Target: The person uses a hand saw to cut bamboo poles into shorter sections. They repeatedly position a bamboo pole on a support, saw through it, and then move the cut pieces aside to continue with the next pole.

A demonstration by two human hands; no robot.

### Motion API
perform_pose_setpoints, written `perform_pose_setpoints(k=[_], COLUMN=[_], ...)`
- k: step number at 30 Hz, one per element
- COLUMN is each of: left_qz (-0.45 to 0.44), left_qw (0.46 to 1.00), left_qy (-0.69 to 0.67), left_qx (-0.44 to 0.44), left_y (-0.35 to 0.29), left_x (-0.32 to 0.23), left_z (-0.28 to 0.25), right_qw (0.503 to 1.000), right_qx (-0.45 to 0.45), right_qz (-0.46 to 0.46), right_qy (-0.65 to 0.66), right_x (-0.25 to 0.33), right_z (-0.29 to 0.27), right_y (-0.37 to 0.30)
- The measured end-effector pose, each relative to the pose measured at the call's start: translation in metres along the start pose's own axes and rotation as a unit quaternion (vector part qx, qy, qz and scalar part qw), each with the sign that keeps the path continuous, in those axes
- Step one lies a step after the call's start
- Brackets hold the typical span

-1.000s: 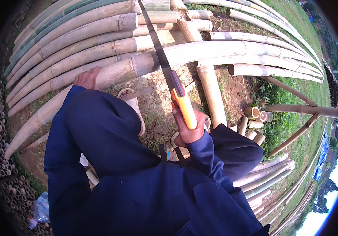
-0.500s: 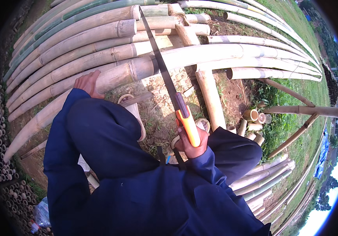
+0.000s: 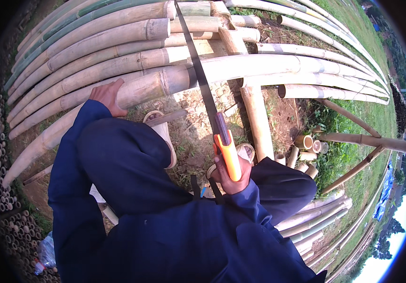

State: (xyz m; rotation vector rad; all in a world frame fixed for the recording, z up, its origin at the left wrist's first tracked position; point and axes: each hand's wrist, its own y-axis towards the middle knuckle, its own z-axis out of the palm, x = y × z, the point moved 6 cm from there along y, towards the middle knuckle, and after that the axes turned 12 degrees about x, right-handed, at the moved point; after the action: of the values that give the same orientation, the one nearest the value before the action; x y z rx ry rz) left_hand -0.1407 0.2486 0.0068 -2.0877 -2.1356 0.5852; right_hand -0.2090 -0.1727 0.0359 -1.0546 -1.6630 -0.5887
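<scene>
My right hand (image 3: 233, 175) is closed round the orange handle of a hand saw (image 3: 203, 80). Its long dark blade points away from me and crosses a thick bamboo pole (image 3: 259, 66). A dark band shows on the pole just left of the blade; whether the teeth have cut in cannot be made out. My left hand (image 3: 108, 96) grips the same pole left of the blade, fingers and thumb wrapped over it. The pole runs from low at the left, past my knee, to the right.
Several bamboo poles (image 3: 99, 40) lie side by side beyond my left hand, with more (image 3: 335, 56) at the right. A bamboo crosspiece (image 3: 258, 118) lies under the held pole. Short cut pieces (image 3: 303, 141) sit near a pole frame (image 3: 363, 139). Bamboo ends are stacked far left.
The saw handle and my right hand have come slightly nearer to me. My left hand keeps its grip on the pole. The whole view has shifted a little.
</scene>
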Motion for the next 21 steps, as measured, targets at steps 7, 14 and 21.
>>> perform_pose_setpoints(k=[7, 14, 21], left_qz=[-0.003, 0.002, -0.012], left_qw=[1.000, 1.000, 1.000], left_qy=[-0.005, 0.003, -0.005], left_qx=[-0.002, -0.003, 0.003], left_y=[-0.003, -0.002, 0.000], left_x=[0.002, -0.001, 0.002], left_z=[0.006, 0.002, 0.006], right_qw=[0.997, 0.996, 0.997], right_qx=[-0.031, -0.009, -0.010], right_qz=[-0.054, 0.025, -0.051], right_qy=[-0.045, 0.085, -0.052], right_x=[0.023, 0.008, 0.025], right_z=[-0.016, 0.000, -0.020], right_y=[-0.058, 0.014, -0.082])
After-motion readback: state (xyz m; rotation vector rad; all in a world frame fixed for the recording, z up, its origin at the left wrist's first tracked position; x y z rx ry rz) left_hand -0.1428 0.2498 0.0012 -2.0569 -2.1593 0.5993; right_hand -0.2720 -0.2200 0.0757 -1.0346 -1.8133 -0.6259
